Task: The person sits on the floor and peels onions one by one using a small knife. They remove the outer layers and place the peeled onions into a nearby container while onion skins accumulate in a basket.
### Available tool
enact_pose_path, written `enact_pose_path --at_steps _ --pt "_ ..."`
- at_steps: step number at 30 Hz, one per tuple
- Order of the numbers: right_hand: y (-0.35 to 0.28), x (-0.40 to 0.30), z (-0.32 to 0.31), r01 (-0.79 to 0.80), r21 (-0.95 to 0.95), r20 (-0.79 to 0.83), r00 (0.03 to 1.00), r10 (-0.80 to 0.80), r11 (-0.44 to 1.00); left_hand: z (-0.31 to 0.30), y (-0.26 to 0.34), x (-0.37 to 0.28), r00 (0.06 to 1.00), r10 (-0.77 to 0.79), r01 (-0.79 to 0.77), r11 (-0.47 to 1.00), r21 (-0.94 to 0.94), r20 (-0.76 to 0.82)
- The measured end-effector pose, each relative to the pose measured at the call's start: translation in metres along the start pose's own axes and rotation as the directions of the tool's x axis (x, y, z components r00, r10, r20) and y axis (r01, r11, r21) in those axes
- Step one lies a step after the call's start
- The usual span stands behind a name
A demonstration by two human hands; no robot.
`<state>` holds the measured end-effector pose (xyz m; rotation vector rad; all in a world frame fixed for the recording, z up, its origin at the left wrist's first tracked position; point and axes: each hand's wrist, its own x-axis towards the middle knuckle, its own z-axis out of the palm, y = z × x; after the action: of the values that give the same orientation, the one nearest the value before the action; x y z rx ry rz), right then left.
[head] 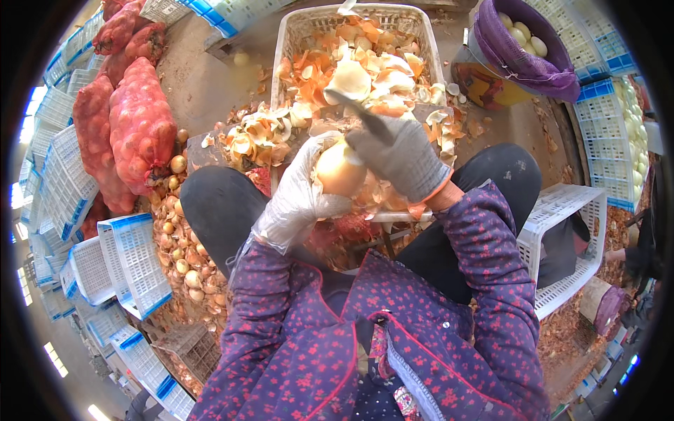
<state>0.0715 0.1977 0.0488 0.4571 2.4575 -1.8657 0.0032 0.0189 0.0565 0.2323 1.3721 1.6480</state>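
An onion [339,171] with pale golden skin rests in my left hand [292,197], which wears a thin clear plastic glove over a light one. My right hand [405,158], in a grey knitted work glove with an orange cuff, grips a knife [366,116]. Its dark blade points up and to the left, away from the onion. The fingers of my right hand are close against the onion's upper right side; whether they touch it I cannot tell. Just beyond both hands, a white plastic crate [279,58] holds a heap of onion skins [363,68].
Red mesh sacks of onions [139,126] lie at the left, beside loose onions [184,263]. A bucket [484,79] lined with a purple woven sack [521,47] holds peeled onions [526,39]. White plastic crates [134,263] stand at the left, another crate [561,247] at the right.
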Motion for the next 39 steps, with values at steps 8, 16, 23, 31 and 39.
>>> enact_pose_path --at_steps 8,16,23,31,39 --pt "0.0 0.031 -0.004 -0.143 0.924 -0.137 0.741 0.658 0.354 -0.007 -0.024 -0.002 0.922 0.382 -0.356 0.902 0.244 -0.068" --pt "0.039 0.011 0.007 -0.423 0.512 0.294 0.904 0.31 0.747 -0.002 -0.006 0.007 0.497 0.8 -0.617 0.051 0.786 0.338" --pt "0.007 -0.006 0.008 -0.153 0.646 0.167 0.984 0.057 0.748 0.0 -0.022 0.003 0.984 0.176 -0.176 0.976 -0.128 -0.016" --pt "0.03 -0.008 0.023 0.057 -0.219 0.004 0.998 -0.057 0.974 -0.029 -0.055 0.018 0.887 0.37 -0.384 0.923 0.002 -0.275" --pt "0.049 -0.014 0.033 0.27 -0.67 -0.024 0.923 -0.384 0.692 -0.006 -0.045 0.01 0.891 0.301 -0.293 0.953 0.076 -0.34"
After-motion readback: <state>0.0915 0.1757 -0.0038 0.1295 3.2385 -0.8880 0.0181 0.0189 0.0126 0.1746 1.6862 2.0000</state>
